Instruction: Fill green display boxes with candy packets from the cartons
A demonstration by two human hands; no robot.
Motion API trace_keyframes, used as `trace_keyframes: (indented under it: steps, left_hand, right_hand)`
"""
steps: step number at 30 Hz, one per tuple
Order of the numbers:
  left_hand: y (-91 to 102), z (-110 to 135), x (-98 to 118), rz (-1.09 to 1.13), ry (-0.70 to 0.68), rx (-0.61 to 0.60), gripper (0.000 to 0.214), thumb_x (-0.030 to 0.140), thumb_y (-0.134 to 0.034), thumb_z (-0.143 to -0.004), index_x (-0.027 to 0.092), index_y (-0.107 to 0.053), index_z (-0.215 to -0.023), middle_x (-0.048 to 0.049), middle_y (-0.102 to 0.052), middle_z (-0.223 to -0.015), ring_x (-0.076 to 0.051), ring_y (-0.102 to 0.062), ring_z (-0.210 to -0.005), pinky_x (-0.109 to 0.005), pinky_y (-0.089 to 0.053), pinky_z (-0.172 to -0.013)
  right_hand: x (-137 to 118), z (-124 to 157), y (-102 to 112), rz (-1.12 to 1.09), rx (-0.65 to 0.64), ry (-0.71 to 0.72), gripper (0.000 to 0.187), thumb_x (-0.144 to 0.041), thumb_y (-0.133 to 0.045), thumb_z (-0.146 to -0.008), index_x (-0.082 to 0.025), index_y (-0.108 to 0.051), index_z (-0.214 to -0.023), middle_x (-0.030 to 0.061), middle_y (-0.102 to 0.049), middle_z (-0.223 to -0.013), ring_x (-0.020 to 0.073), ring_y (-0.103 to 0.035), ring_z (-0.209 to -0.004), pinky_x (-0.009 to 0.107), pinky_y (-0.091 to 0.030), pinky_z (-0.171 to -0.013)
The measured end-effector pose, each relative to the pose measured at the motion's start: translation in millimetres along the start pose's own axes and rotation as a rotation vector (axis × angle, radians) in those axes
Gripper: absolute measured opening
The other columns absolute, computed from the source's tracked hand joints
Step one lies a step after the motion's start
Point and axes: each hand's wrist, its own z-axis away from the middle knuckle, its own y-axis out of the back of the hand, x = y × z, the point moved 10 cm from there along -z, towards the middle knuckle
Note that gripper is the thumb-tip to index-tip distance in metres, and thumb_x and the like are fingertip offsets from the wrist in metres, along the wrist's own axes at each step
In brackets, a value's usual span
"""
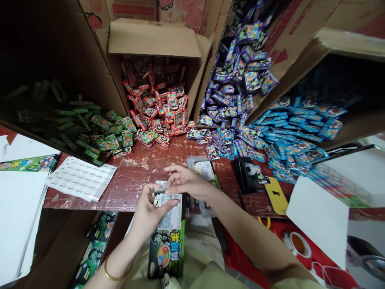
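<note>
A black and green printed candy box [165,257] leans upright against my lap, with a pale label panel near its top. My left hand [154,206] grips the upper part, its thumb lying across the label and its fingers at the left edge. Just above the box's top end is my right hand [186,181]; its thumb and fingertips come together near a small pale flap [161,184]. Whatever those fingertips pinch is too small to make out. Behind my right wrist, a similar box [206,170] lies in a clear plastic holder, partly hidden.
Cardboard cartons [153,40] spill green [108,142], red [162,108], purple [228,104] and blue packets [288,132] onto the red table [129,172]. A sticker sheet [81,178] lies left. A black tape dispenser [245,174], yellow phone-like object [276,195] and teacup [300,245] are right.
</note>
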Motion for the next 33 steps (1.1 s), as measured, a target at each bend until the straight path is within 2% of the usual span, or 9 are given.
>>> trace_keyframes:
  steps: [4,9,14,17,20,24,26,29,33]
  left_hand:
    - [-0.6,0.8,-6.1,0.03,0.019,0.004,0.048,0.03,-0.08,-0.065,0.023,-0.045,-0.097,0.002,-0.058,-0.089,-0.016,-0.059,-0.085,-0.027,-0.046,-0.076]
    - [-6.2,8.5,-26.2,0.056,0.136,-0.07,0.056,0.028,-0.083,-0.061,0.021,-0.05,-0.105,-0.0035,-0.063,-0.098,-0.02,-0.062,-0.091,-0.031,-0.049,-0.08]
    - [-18.7,25.7,-38.9,0.29,0.416,-0.378,0.036,0.038,-0.079,-0.066,0.019,-0.067,-0.094,-0.0063,-0.071,-0.088,-0.02,-0.065,-0.073,-0.03,-0.054,-0.065]
    - [-7.5,14.4,-20.8,0.596,0.308,-0.252,0.051,0.048,-0.078,-0.064,0.022,-0.067,-0.106,-0.0092,-0.07,-0.106,-0.026,-0.065,-0.095,-0.038,-0.054,-0.082]
    - [9.6,3.2,-7.0,0.608,0.132,0.04,0.068,0.04,-0.084,-0.059,0.025,-0.058,-0.121,-0.0076,-0.069,-0.108,-0.027,-0.062,-0.106,-0.039,-0.05,-0.091]
    - [39.0,4.5,-2.2,0.3,0.064,0.458,0.06,0.04,-0.078,-0.069,0.019,-0.055,-0.121,-0.0058,-0.07,-0.099,-0.021,-0.066,-0.091,-0.032,-0.051,-0.086]
    - [35.8,1.2,-0.4,0.181,0.028,0.414,0.069,0.039,-0.077,-0.071,0.022,-0.045,-0.13,-0.0052,-0.068,-0.102,-0.02,-0.066,-0.089,-0.031,-0.052,-0.082]
    - [11.8,-0.6,-2.9,0.104,-0.052,0.186,0.081,0.033,-0.075,-0.074,0.028,-0.029,-0.14,-0.0085,-0.06,-0.12,-0.022,-0.063,-0.103,-0.034,-0.05,-0.091]
    - [-14.7,8.2,-12.6,0.041,-0.059,0.0,0.058,0.034,-0.065,-0.082,0.026,-0.037,-0.132,-0.0099,-0.056,-0.124,-0.022,-0.059,-0.111,-0.035,-0.046,-0.096]
  right_hand:
    - [26.4,-0.2,5.5,-0.117,0.046,-0.158,0.043,-0.021,-0.078,-0.066,-0.017,-0.061,-0.105,-0.0008,-0.068,-0.076,0.0107,-0.065,-0.069,0.023,-0.049,-0.067]
    - [16.3,1.2,23.2,0.127,0.097,0.072,0.072,-0.022,-0.084,-0.056,-0.023,-0.054,-0.121,-0.0058,-0.065,-0.066,0.0115,-0.062,-0.062,0.023,-0.049,-0.062]
    - [-5.4,15.2,108.7,-0.094,0.468,0.219,0.066,-0.024,-0.081,-0.06,-0.021,-0.056,-0.121,-0.001,-0.069,-0.078,0.0145,-0.065,-0.068,0.027,-0.052,-0.066]
    - [-4.4,37.2,132.8,-0.254,0.659,0.291,0.065,-0.027,-0.079,-0.064,-0.022,-0.054,-0.124,0.0025,-0.071,-0.09,0.0174,-0.067,-0.08,0.029,-0.052,-0.072]
    - [13.8,54.5,105.2,-0.261,0.622,0.325,0.065,-0.033,-0.075,-0.07,-0.026,-0.049,-0.129,0.0045,-0.071,-0.098,0.0214,-0.067,-0.09,0.034,-0.053,-0.077]
    - [29.1,78.5,55.9,-0.084,0.527,0.336,0.067,-0.035,-0.068,-0.079,-0.028,-0.037,-0.138,0.0084,-0.067,-0.114,0.0234,-0.066,-0.1,0.04,-0.052,-0.086]
    - [12.5,91.9,42.6,0.063,0.569,0.445,0.068,-0.034,-0.068,-0.08,-0.032,-0.032,-0.139,0.0088,-0.061,-0.125,0.0228,-0.064,-0.105,0.042,-0.049,-0.094]
    - [-10.8,94.8,19.1,0.207,0.552,0.624,0.062,-0.03,-0.064,-0.083,-0.035,-0.032,-0.136,0.0096,-0.05,-0.138,0.0221,-0.06,-0.112,0.041,-0.048,-0.096]
    - [4.7,85.4,11.8,0.181,0.637,0.692,0.054,-0.024,-0.057,-0.088,-0.03,-0.031,-0.135,0.0129,-0.048,-0.139,0.022,-0.055,-0.12,0.04,-0.048,-0.099]
